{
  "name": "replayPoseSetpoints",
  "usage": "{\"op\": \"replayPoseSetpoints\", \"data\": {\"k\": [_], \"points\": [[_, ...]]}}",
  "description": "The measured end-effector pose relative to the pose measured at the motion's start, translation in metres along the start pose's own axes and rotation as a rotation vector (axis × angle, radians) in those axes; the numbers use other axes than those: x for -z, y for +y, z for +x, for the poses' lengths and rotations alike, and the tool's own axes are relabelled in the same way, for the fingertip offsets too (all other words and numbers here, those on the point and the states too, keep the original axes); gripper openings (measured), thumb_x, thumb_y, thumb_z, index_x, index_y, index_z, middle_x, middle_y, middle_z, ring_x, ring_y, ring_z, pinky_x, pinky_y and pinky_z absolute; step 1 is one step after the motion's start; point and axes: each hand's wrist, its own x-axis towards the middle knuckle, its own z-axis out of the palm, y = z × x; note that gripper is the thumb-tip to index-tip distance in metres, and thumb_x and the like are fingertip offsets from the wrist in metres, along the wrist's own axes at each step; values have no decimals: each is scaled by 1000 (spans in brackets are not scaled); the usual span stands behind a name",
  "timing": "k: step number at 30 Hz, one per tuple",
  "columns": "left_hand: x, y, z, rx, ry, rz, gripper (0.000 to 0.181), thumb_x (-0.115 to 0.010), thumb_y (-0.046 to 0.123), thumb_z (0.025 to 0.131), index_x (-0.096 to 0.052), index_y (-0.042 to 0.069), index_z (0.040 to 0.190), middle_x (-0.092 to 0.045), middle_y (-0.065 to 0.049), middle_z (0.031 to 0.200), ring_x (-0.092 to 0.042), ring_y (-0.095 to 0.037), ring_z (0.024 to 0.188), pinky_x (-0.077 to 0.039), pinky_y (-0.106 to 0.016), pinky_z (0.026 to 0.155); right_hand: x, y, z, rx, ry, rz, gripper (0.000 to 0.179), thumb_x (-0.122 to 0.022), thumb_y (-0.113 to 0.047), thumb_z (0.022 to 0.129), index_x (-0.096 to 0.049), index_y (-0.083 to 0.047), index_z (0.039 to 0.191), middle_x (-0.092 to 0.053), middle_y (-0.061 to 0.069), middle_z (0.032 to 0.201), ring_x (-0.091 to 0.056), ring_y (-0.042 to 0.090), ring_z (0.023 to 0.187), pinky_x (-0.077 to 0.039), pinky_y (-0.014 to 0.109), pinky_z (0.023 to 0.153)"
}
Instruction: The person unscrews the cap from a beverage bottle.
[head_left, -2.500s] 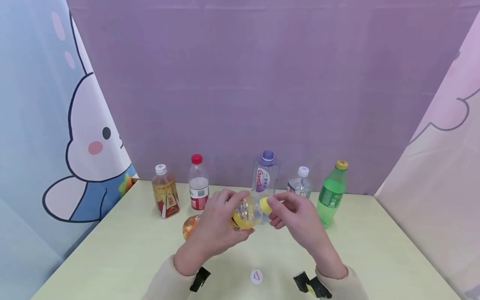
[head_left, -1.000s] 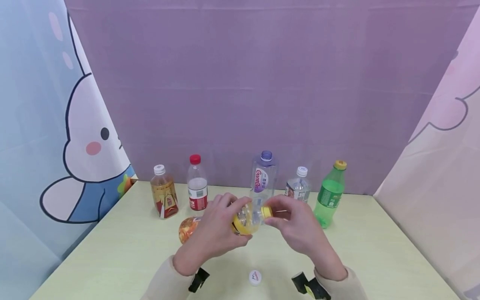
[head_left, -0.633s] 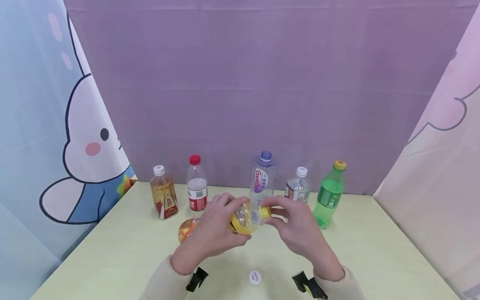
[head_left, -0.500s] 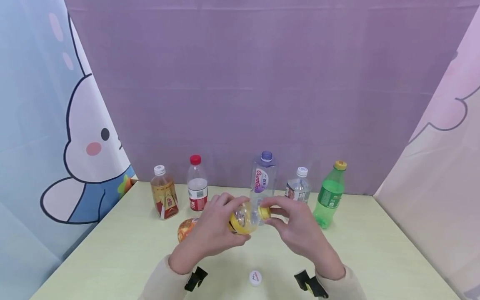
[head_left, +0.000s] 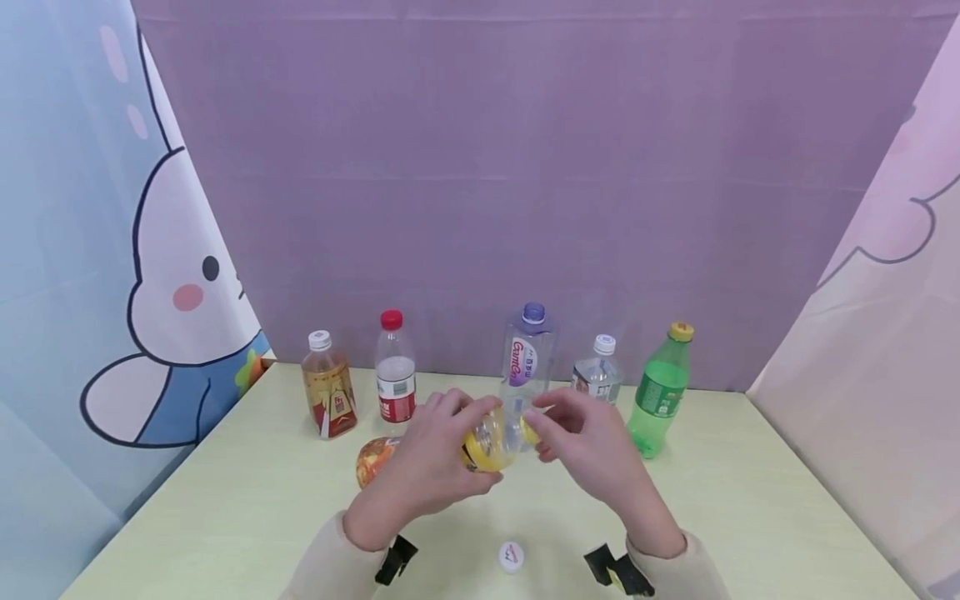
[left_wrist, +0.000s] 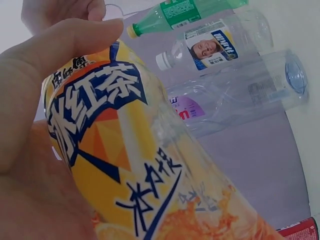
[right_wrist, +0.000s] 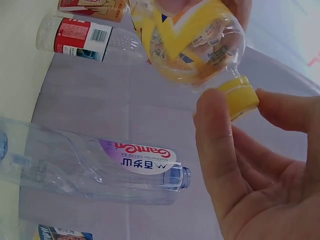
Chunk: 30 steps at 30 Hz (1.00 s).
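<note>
My left hand (head_left: 431,458) grips a clear plastic drink bottle (left_wrist: 115,125) with a yellow and orange label, tilted so its neck points right. In the right wrist view a yellow cap (right_wrist: 240,97) sits at the bottle's mouth, pinched by the thumb and fingers of my right hand (head_left: 592,442). Whether the cap is still threaded on the neck I cannot tell. The bottle's orange base shows beyond my left wrist in the head view. On the table below both hands lies a loose white cap (head_left: 512,557).
Along the table's back stand an amber bottle (head_left: 330,392), a red-capped bottle (head_left: 395,375), an uncapped clear Ganten bottle (head_left: 525,358), a white-capped clear bottle (head_left: 597,375) and a green bottle (head_left: 662,392). A purple cloth (head_left: 525,167) hangs behind the pale table (head_left: 225,517).
My right fingers have shifted around the yellow cap, turning from a grip with the thumb below to one with the thumb across its near side. The left hand keeps its hold nearly unmoved.
</note>
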Motion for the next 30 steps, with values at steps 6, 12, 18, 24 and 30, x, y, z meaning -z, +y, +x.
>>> {"op": "replayPoseSetpoints", "data": {"k": [6,12,18,24,30], "points": [[-2,-1,0,-15,8,22,79,-93,33,71,-58,23,141,-57,-3,119,-49,-22,108,-49,-43,89,-2,0,1,-56,-44,-22,27,-72,-26,96,-70,-3,109,-71,5,83,-67,18,62,-60,32,60],[-3,-2,0,-34,32,29,77,-93,32,71,-59,23,140,-57,-4,118,-49,-23,107,-47,-43,89,-1,1,1,3,-61,-32,20,-71,-18,97,-69,-2,108,-70,4,81,-67,17,65,-59,32,64],[-2,-2,0,-40,47,35,77,-93,31,71,-59,23,139,-57,-4,118,-49,-23,107,-47,-43,89,0,2,0,75,-67,-30,17,-72,-11,95,-70,-3,110,-70,4,87,-67,15,71,-58,29,66],[-2,-2,0,-34,42,45,78,-93,31,70,-59,23,140,-57,-4,119,-49,-24,108,-47,-44,90,-1,2,0,89,-32,-89,16,-76,-7,90,-73,-8,106,-71,0,90,-67,12,78,-58,29,75],[-2,-2,0,-19,31,43,78,-93,31,71,-59,22,140,-57,-5,120,-49,-25,110,-47,-46,92,-3,3,0,117,6,-133,21,-79,-5,86,-73,-9,106,-72,0,99,-67,15,91,-60,29,81]]}}
